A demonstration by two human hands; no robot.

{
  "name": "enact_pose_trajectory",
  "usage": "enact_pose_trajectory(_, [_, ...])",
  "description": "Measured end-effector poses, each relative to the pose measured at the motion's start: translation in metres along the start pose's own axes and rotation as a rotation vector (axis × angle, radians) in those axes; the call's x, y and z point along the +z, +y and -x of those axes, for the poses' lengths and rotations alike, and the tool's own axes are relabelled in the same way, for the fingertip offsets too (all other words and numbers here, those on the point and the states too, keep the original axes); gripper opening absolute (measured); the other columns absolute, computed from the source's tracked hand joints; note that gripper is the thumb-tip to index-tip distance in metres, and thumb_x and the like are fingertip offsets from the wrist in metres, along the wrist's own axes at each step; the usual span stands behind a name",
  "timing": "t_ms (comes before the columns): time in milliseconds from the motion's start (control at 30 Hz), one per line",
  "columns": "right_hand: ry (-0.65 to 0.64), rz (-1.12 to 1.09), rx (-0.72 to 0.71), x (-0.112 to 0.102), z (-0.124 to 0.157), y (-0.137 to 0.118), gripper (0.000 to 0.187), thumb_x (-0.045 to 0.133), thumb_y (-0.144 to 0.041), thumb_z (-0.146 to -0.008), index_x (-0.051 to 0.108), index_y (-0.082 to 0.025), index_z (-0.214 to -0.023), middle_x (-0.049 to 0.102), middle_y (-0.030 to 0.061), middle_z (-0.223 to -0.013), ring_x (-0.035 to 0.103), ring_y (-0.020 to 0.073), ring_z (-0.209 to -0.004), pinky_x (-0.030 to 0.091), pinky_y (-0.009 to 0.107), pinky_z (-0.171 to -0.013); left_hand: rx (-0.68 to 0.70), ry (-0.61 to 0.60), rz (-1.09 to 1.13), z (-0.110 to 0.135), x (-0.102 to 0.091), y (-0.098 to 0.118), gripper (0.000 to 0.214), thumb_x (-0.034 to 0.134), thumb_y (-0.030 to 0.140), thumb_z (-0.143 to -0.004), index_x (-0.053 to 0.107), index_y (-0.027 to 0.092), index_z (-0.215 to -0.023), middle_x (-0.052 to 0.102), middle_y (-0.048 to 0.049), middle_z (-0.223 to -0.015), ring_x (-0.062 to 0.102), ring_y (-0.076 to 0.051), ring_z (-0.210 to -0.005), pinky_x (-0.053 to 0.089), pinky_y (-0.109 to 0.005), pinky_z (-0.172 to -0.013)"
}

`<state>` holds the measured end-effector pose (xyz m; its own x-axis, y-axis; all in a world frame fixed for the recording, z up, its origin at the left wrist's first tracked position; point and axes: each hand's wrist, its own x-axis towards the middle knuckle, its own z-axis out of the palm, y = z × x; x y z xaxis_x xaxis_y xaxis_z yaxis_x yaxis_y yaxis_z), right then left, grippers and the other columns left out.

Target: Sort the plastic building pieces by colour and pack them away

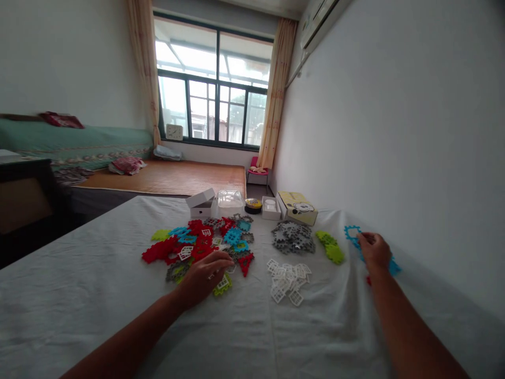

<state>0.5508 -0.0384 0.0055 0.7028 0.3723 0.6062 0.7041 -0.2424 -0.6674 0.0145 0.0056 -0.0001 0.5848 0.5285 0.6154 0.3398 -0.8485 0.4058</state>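
At the right, my right hand (374,251) pinches a blue building tile (351,229), a square frame with toothed edges. Behind and below that hand lie more blue tiles (394,266), partly covered by it, and a bit of red (369,280). My left hand (205,276) is over the near side of a mixed pile of red tiles (161,249), blue, grey, green and white pieces. Its fingers are closed together; what they hold, if anything, is hidden. Close to its fingertips lie a red triangular tile (245,263) and a green tile (223,285).
Sorted heaps stand between my hands: grey tiles (292,237), white window-grid pieces (290,281) and green tiles (330,247). Along the table's far edge are an open white box (202,205), a clear plastic tub (231,201), a round tin (253,206), a small box (271,209) and a yellow box (298,207).
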Motion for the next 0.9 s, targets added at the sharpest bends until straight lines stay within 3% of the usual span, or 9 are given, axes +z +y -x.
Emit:
enact_pose_trajectory(167, [-0.071, 0.180, 0.073, -0.052, -0.025, 0.053, 0.021, 0.056, -0.039, -0.062, 0.053, -0.024, -0.048, 0.056, 0.0095, -0.052, 0.058, 0.0306, -0.055, 0.041, 0.048, -0.058, -0.052, 0.046, -0.051, -0.002, -0.006, -0.005, 0.024, 0.048, 0.019, -0.089, 0.068, 0.023, -0.101, 0.066, -0.0063, -0.107, 0.063, -0.015, -0.096, 0.050, -0.026, -0.087])
enact_pose_trajectory(233, [-0.071, 0.227, 0.072, -0.057, -0.027, 0.060, 0.013, 0.056, -0.034, -0.061, 0.058, -0.024, -0.053, 0.060, 0.0163, -0.062, 0.059, 0.0329, -0.060, 0.039, 0.049, -0.058, -0.120, 0.106, -0.075, -0.004, -0.011, -0.010, 0.024, 0.048, 0.020, -0.089, 0.068, 0.023, -0.101, 0.066, -0.0059, -0.106, 0.063, -0.016, -0.096, 0.051, -0.027, -0.087])
enact_pose_trajectory(300, [-0.053, 0.256, 0.040, -0.048, -0.026, 0.051, 0.019, 0.054, -0.030, -0.062, 0.067, -0.020, -0.073, 0.062, 0.0247, -0.081, 0.060, 0.0355, -0.070, 0.039, 0.050, -0.060, -0.202, 0.175, -0.097, -0.005, -0.018, -0.018, 0.025, 0.047, 0.022, -0.089, 0.068, 0.022, -0.102, 0.067, -0.0062, -0.106, 0.063, -0.017, -0.096, 0.051, -0.029, -0.086])
enact_pose_trajectory(367, [-0.079, 0.245, -0.056, -0.030, -0.020, 0.026, 0.034, 0.051, -0.028, -0.066, 0.069, -0.018, -0.093, 0.062, 0.0275, -0.094, 0.061, 0.0343, -0.077, 0.040, 0.049, -0.065, -0.278, 0.223, -0.118, -0.003, -0.025, -0.028, 0.026, 0.045, 0.023, -0.089, 0.067, 0.021, -0.104, 0.067, -0.0065, -0.105, 0.063, -0.017, -0.096, 0.051, -0.030, -0.085])
enact_pose_trajectory(467, [-0.226, 0.115, -0.280, 0.003, 0.009, -0.040, 0.036, 0.048, -0.030, -0.071, 0.068, -0.018, -0.099, 0.065, 0.0208, -0.097, 0.061, 0.0255, -0.070, 0.044, 0.042, -0.070, -0.323, 0.186, -0.178, 0.002, -0.033, -0.039, 0.025, 0.047, 0.025, -0.089, 0.068, 0.020, -0.103, 0.068, -0.0066, -0.103, 0.062, -0.019, -0.097, 0.049, -0.032, -0.087])
enact_pose_trajectory(567, [-0.415, -0.091, -0.434, 0.030, 0.063, -0.117, 0.035, 0.045, -0.035, -0.076, 0.065, -0.019, -0.100, 0.068, 0.0106, -0.096, 0.061, 0.0185, -0.064, 0.048, 0.035, -0.068, -0.280, 0.039, -0.245, 0.008, -0.038, -0.041, 0.025, 0.055, 0.032, -0.086, 0.068, 0.022, -0.106, 0.068, -0.0063, -0.106, 0.059, -0.021, -0.103, 0.045, -0.035, -0.093])
enact_pose_trajectory(667, [-0.557, -0.249, -0.595, 0.046, 0.126, -0.172, 0.031, 0.044, -0.031, -0.081, 0.065, -0.019, -0.101, 0.068, 0.0081, -0.099, 0.061, 0.0159, -0.066, 0.050, 0.030, -0.065, -0.237, -0.069, -0.266, 0.010, -0.040, -0.037, 0.027, 0.060, 0.033, -0.083, 0.068, 0.023, -0.107, 0.066, -0.0065, -0.111, 0.057, -0.021, -0.103, 0.044, -0.034, -0.092])
enact_pose_trajectory(800, [-0.650, -0.331, -0.768, 0.051, 0.186, -0.194, 0.029, 0.040, -0.021, -0.085, 0.065, -0.022, -0.101, 0.067, 0.0064, -0.106, 0.065, 0.0150, -0.075, 0.052, 0.027, -0.066, -0.238, -0.090, -0.274, 0.010, -0.043, -0.037, 0.023, 0.057, 0.022, -0.082, 0.069, 0.023, -0.103, 0.066, -0.0055, -0.107, 0.058, -0.020, -0.099, 0.045, -0.032, -0.089])
enact_pose_trajectory(900, [-0.692, -0.315, -0.857, 0.049, 0.202, -0.187, 0.030, 0.041, -0.017, -0.086, 0.066, -0.025, -0.100, 0.069, 0.0037, -0.105, 0.067, 0.0151, -0.083, 0.054, 0.027, -0.073, -0.306, -0.055, -0.325, 0.010, -0.044, -0.039, 0.024, 0.053, 0.019, -0.084, 0.069, 0.022, -0.101, 0.068, -0.0052, -0.097, 0.060, -0.019, -0.090, 0.046, -0.031, -0.083])
